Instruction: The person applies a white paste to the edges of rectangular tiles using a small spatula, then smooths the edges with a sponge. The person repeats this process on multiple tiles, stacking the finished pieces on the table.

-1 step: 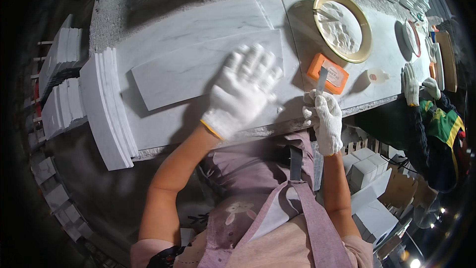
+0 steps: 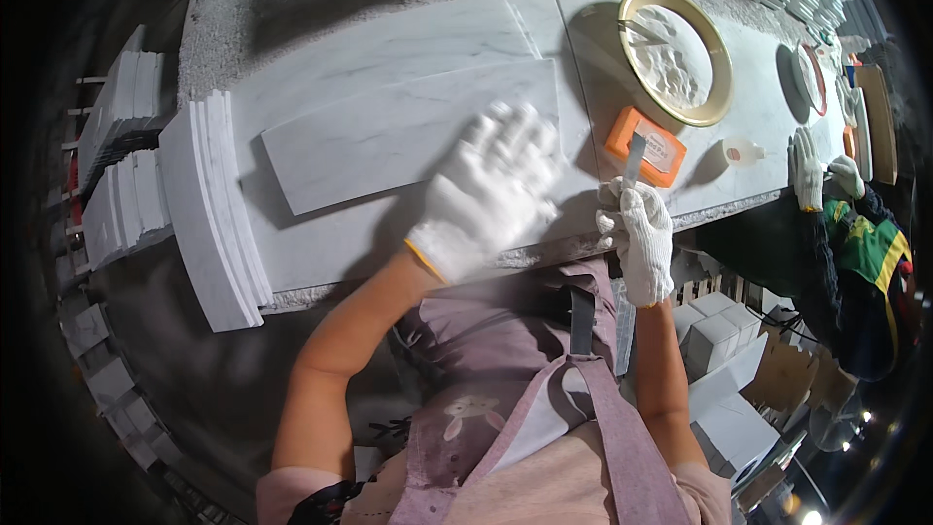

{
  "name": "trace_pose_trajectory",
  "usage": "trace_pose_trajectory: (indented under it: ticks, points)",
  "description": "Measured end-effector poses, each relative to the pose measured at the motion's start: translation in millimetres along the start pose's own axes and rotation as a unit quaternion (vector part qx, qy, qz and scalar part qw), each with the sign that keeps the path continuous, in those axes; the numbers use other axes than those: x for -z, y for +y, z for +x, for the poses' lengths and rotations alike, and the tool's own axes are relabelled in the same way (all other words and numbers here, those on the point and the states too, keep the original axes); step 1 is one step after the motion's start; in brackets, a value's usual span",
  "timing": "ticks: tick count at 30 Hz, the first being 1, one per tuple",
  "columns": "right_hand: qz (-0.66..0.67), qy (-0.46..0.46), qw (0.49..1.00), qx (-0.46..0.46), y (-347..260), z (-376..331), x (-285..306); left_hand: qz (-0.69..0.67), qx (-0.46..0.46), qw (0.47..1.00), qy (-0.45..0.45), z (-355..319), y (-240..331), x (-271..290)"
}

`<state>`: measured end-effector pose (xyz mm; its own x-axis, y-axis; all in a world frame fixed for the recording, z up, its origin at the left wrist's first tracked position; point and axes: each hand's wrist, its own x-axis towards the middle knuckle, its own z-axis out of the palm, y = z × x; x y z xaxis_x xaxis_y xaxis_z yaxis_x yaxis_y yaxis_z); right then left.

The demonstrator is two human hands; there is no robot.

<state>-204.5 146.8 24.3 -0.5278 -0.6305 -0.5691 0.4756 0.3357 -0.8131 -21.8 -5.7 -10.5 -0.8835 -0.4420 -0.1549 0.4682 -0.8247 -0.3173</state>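
Observation:
My left hand (image 2: 496, 190), in a white glove, lies flat with its fingers spread on the near right corner of a long white marble slab (image 2: 389, 136). The hand looks blurred. My right hand (image 2: 639, 238), also gloved, is closed around a thin metal blade (image 2: 634, 157) at the bench's front edge. The blade points up and away from me, and its tip overlaps an orange box (image 2: 649, 144) just right of the slab.
The slab lies on a larger marble benchtop (image 2: 321, 243). A gold-rimmed round dish of white paste (image 2: 719, 87) and a small white bottle (image 2: 743, 151) sit at the right. Curved marble pieces (image 2: 209, 214) are stacked at the left. Another person's gloved hand (image 2: 807, 170) works at the far right.

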Motion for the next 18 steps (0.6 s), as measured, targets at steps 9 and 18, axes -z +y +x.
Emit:
trace_pose_trajectory:
  ticks: [9, 18]
  points:
    - [-0.025, -0.005, 0.999, 0.026, 7.9, 6.8, 8.1, 0.957, -0.219, 0.134, -0.139, -41.1, -20.0, -30.9]
    - [0.008, -0.030, 0.998, 0.046, 12.4, 7.2, 11.6, 0.969, -0.221, -0.029, -0.107, -59.4, -15.1, -40.4]
